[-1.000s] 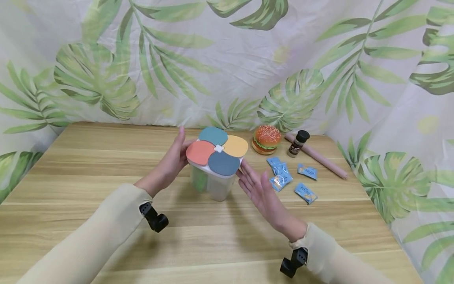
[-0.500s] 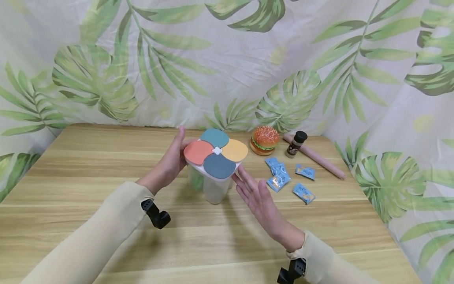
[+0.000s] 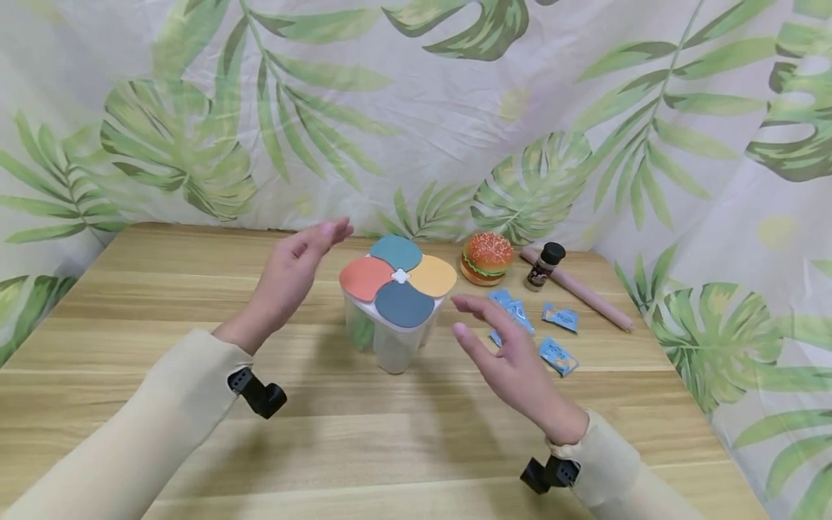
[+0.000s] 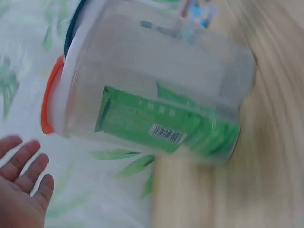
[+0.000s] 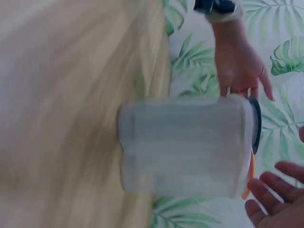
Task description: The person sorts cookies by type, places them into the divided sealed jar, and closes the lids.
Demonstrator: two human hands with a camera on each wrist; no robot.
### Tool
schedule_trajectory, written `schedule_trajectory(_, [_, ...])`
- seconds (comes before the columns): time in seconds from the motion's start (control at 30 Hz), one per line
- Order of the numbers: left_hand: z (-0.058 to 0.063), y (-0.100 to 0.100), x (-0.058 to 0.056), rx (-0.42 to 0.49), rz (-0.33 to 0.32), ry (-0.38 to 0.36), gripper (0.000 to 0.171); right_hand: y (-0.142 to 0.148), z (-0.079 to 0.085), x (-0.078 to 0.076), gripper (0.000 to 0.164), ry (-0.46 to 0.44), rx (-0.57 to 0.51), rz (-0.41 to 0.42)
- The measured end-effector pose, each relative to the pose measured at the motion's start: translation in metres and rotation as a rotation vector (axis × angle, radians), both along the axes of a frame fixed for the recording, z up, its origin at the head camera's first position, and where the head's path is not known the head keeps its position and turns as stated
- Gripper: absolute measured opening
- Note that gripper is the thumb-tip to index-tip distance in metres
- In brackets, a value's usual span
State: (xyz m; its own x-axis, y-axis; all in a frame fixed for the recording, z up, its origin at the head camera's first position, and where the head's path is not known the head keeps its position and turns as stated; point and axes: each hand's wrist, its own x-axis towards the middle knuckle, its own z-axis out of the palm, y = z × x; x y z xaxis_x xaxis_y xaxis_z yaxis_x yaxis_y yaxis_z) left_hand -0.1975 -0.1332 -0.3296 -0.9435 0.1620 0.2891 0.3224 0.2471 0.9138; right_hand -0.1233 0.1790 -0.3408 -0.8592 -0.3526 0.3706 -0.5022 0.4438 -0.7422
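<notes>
A clear storage container (image 3: pixel 395 350) stands upright on the table, topped by four-petal lids in red, teal, yellow and dark blue. Green packets (image 4: pixel 142 118) lie inside one compartment, as the left wrist view shows. My left hand (image 3: pixel 286 274) hovers to the left of the container, apart from it, its fingers loosely extended. To the right, my right hand (image 3: pixel 513 357) is held in the air with fingers relaxed and slightly bent, also apart from the container. Neither hand holds anything.
Behind the right hand lie several blue packets (image 3: pixel 560 318). A toy hamburger (image 3: pixel 487 258), a black-capped seasoning bottle (image 3: pixel 544 266) and a pinkish rod (image 3: pixel 594 300) sit at the back right. A leaf-printed cloth (image 3: pixel 312 108) hangs behind the wooden table (image 3: pixel 162 303).
Both hands have come away from the container's sides, the left moving left, the right moving right and up. The container has stayed in nearly the same place over the last half second.
</notes>
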Motion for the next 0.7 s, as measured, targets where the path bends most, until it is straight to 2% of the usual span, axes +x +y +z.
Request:
schedule_trajectory(0.1, [0.003, 0.004, 0.009, -0.157, 0.001, 0.195, 0.039, -0.001, 0.003, -0.010, 0.042, 0.147, 0.128, 0.049])
schedule_trajectory(0.2, [0.004, 0.011, 0.019, -0.320, -0.050, 0.376, 0.031, -0.004, 0.006, -0.022, 0.047, 0.270, 0.196, 0.140])
schedule_trajectory(0.3, [0.002, 0.017, 0.028, -0.481, -0.090, 0.539, 0.032, -0.006, 0.009, -0.036, 0.049, 0.376, 0.267, 0.218])
schedule_trajectory(0.37, [0.000, 0.019, 0.032, -0.566, -0.111, 0.616, 0.039, -0.007, 0.012, -0.044, 0.049, 0.416, 0.300, 0.270])
schedule_trajectory(0.43, [-0.002, 0.021, 0.034, -0.639, -0.118, 0.674, 0.046, -0.006, 0.013, -0.051, 0.049, 0.432, 0.334, 0.319])
schedule_trajectory(0.53, [-0.004, 0.021, 0.036, -0.711, -0.143, 0.701, 0.052, -0.006, 0.014, -0.057, 0.047, 0.452, 0.370, 0.374])
schedule_trajectory(0.7, [-0.004, 0.020, 0.037, -0.741, -0.194, 0.706, 0.051, -0.008, 0.014, -0.062, 0.043, 0.558, 0.410, 0.407])
